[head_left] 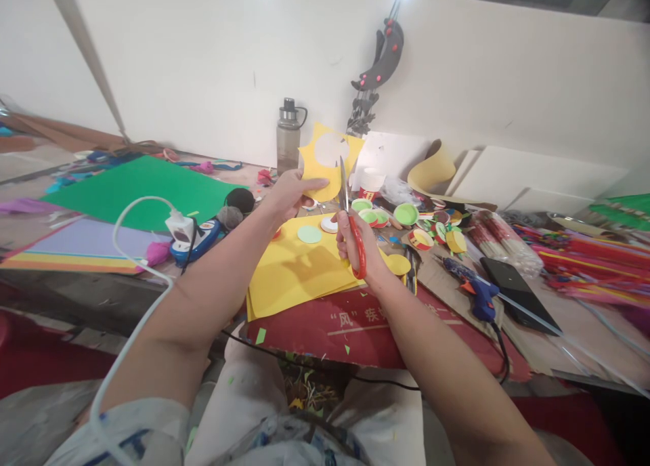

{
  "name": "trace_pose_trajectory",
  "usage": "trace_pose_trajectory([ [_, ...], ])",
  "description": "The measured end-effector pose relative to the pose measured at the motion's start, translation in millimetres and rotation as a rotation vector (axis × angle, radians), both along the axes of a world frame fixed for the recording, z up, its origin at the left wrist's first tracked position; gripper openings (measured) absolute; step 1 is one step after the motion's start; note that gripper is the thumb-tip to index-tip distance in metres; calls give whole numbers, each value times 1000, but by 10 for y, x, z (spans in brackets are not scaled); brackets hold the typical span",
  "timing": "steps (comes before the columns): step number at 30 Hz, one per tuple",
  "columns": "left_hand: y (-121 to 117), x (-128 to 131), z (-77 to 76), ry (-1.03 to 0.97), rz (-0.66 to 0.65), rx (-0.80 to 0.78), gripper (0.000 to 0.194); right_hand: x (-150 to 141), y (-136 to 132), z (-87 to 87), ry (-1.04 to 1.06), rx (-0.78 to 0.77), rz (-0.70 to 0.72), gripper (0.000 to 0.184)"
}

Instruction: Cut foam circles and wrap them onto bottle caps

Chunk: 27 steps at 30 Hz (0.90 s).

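One sleeve (pixel 158 417), two hands (pixel 290 194) holding one cutout (pixel 331 175), one scissors (pixel 345 189)

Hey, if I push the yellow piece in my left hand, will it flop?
The yellow piece probably bends easily, looking thin. It likely has some stiffness, standing up from your left hand. The narrow rim around its hole may tear most readily.

I read this as a small craft workshop: on my feed, red-handled scissors (pixel 360 249) and a cut yellow sheet (pixel 317 171) sit mid-view above a counter (pixel 592 341) crowded with craft stock. I see a large green sheet (pixel 137 192) at nine o'clock, bundled coloured stems (pixel 583 256) at three, a blue glue gun (pixel 482 298) near four, a dark, dotted crescent ornament (pixel 392 53) hanging at one, and scraps (pixel 297 404) below the counter's edge at six.
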<state>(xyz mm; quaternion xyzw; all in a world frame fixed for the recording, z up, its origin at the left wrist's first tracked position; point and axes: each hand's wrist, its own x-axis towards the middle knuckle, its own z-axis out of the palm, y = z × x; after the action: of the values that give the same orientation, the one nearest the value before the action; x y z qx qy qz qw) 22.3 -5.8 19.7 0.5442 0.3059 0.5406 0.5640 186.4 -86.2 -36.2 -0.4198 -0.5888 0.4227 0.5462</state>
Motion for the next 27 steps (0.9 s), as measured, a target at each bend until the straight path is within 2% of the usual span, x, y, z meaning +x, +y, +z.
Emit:
trace_pose_trajectory([
  [13,12,-7,13,-39,61,-6,49,-25,-60,62,-25,-40,-21,63],
  [17,23,58,-35,-237,101,-12,39,-37,-73,72,0,-49,-27,63],
  [20,-27,179,-94,-419,81,-20,36,-43,-77,90,70,-79,-29,60],
  [24,-144,345,-167,-460,0,-21,40,-39,-73,96,82,-55,-54,59],
  [27,-189,402,-192,-458,12,-12,45,-39,-70,79,48,-18,-54,60],
])
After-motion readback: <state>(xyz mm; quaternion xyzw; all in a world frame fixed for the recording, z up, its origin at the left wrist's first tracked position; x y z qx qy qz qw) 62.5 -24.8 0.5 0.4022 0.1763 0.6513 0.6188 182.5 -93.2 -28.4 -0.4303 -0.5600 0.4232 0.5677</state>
